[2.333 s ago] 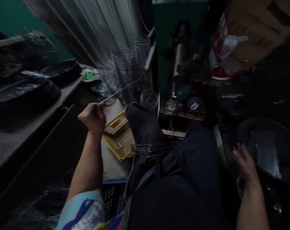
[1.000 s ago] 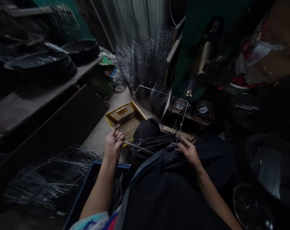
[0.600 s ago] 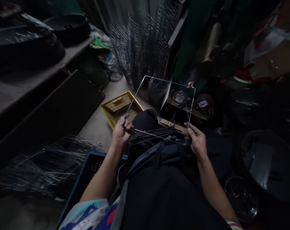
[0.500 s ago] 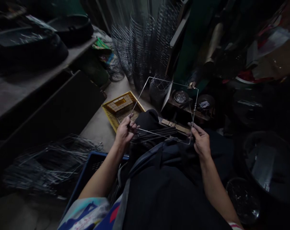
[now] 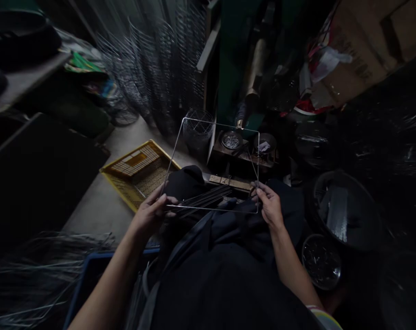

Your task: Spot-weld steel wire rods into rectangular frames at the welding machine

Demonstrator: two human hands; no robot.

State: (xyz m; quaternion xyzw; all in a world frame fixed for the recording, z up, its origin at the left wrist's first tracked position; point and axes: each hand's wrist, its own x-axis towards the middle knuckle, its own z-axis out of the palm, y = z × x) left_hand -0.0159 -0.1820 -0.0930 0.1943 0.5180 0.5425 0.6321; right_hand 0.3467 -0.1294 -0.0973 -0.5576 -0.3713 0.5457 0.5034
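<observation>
A thin rectangular wire frame (image 5: pixel 217 123) is held up between my two hands. My left hand (image 5: pixel 155 210) is closed on its lower left corner, thumb on top. My right hand (image 5: pixel 268 201) pinches the right side near the lower right corner. Behind the frame's far edge is a machine's metal tip (image 5: pixel 240 123). Beneath it stand a small dish of shiny metal bits (image 5: pixel 231 140) and a second dark dish (image 5: pixel 265 144). Several loose wire rods (image 5: pixel 208 198) lie across my lap, beside a wooden strip (image 5: pixel 230 182).
A yellow crate (image 5: pixel 125 190) sits on the floor at left, with a blue crate (image 5: pixel 87 275) nearer me. Stacked wire baskets (image 5: pixel 153 68) stand behind. Wire pieces (image 5: pixel 39 270) are heaped lower left. At right are a black tub (image 5: pixel 362 215), a bowl (image 5: pixel 321 262) and a cardboard box (image 5: pixel 362 55).
The view has turned right, so the surroundings appear farther left. The wire frame, tilted before, is now more level. My left hand has moved lower in the view, still on the frame.
</observation>
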